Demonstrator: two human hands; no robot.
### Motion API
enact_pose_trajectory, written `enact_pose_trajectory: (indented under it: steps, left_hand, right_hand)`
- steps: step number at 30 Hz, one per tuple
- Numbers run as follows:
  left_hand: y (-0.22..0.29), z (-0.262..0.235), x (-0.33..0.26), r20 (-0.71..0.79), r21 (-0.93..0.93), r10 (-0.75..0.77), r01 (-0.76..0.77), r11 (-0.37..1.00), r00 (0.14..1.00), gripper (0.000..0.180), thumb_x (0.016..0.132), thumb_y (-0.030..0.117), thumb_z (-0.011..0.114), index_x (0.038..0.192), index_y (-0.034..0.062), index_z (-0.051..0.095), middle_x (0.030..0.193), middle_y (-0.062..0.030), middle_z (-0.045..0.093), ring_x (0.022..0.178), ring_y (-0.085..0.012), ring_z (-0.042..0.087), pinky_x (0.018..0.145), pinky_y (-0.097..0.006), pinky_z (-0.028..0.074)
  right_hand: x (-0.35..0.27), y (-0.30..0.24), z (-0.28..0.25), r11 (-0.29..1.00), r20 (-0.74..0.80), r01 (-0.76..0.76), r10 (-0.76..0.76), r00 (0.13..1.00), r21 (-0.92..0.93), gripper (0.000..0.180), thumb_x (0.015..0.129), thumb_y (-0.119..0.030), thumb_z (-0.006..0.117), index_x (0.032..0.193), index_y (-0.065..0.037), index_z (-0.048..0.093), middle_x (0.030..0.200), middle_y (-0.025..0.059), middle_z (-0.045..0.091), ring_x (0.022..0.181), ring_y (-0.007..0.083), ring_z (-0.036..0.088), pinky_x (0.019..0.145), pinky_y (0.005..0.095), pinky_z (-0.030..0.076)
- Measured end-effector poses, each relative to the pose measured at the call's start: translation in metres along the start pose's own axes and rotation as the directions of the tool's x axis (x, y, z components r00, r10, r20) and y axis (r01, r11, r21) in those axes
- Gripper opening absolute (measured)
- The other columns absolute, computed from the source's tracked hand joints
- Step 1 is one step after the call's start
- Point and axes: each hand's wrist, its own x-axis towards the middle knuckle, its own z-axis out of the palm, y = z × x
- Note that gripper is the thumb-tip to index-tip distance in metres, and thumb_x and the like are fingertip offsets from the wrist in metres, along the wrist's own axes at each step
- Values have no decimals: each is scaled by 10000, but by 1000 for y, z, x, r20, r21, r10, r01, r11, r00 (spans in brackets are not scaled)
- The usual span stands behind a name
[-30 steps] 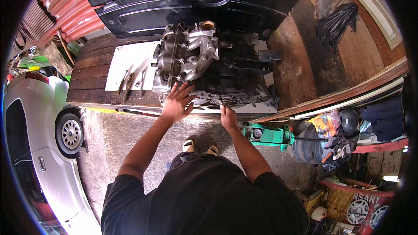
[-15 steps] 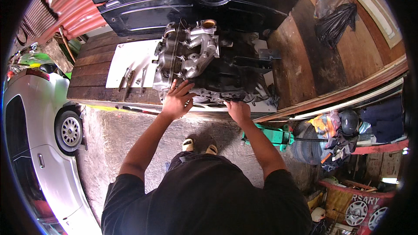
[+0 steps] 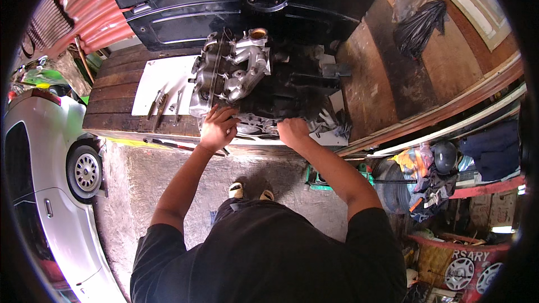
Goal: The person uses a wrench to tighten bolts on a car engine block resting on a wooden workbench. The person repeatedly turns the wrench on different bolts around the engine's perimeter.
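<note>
Just above the middle of the frame, a dark, greasy metal engine (image 3: 266,104) lies across a brown wooden-plank desk (image 3: 109,98), with silver cast-metal branching pipes (image 3: 250,72) on top and a grey, lumpy metal cover (image 3: 205,80) along its left end. My left hand (image 3: 218,129) rests palm down at the engine's lower left edge, fingers loosely spread, gripping nothing that I can see. My right hand (image 3: 293,132), farther right along the same edge, has its fingers curled in; whether they close on a tool or a part I cannot tell. As I judge it, the work is partway: the pipes and the cover sit in place on the engine, while the edge under my hands seems unfinished, since both hands are busy there. Three slim hand tools (image 3: 178,106) lie across the lower edge of a flat white sheet (image 3: 151,81), left of the engine, with neither hand on them. How much is left, my fingers hide from view.
</note>
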Motion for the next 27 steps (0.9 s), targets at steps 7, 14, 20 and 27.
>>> enact_pose_trajectory:
  steps: [7, 14, 20, 27]
  left_hand:
    - [3, 1, 3, -89, 37, 9, -6, 999, 996, 102, 698, 123, 654, 792, 152, 679, 991, 13, 670, 958, -211, 614, 864, -396, 458]
    - [6, -4, 1, -80, 80, 3, 3, 997, 997, 138, 704, 128, 665, 840, 148, 682, 1040, 22, 666, 987, -192, 596, 841, -370, 461]
    - [3, -4, 1, -54, 69, 4, 0, 998, 999, 148, 708, 131, 664, 854, 149, 679, 1046, 24, 662, 1006, -199, 588, 853, -382, 461]
    - [-2, -3, 0, 16, 6, 14, -14, 1000, 1000, 172, 714, 129, 663, 884, 151, 676, 1019, 18, 658, 993, -193, 582, 834, -370, 449]
  right_hand:
    - [-14, -9, -3, 994, -115, 47, -35, 993, 102, 158, 777, -149, 572, 733, -66, 698, 755, 165, 681, 689, 323, 684, 604, 451, 543]
    - [-39, 14, 10, 831, -57, -84, 138, 989, 549, 270, 948, -246, 473, 1030, -26, 607, 828, 190, 658, 819, 370, 646, 671, 442, 501]
    - [-42, 9, 111, 575, -124, -92, 325, 938, 813, 224, 948, -188, 507, 1071, -44, 626, 723, 105, 629, 624, 212, 599, 609, 341, 478]
    - [-18, -12, 158, 360, 26, -209, 450, 892, 909, 216, 971, -204, 500, 1026, -48, 638, 662, 27, 569, 571, 90, 537, 539, 260, 448]
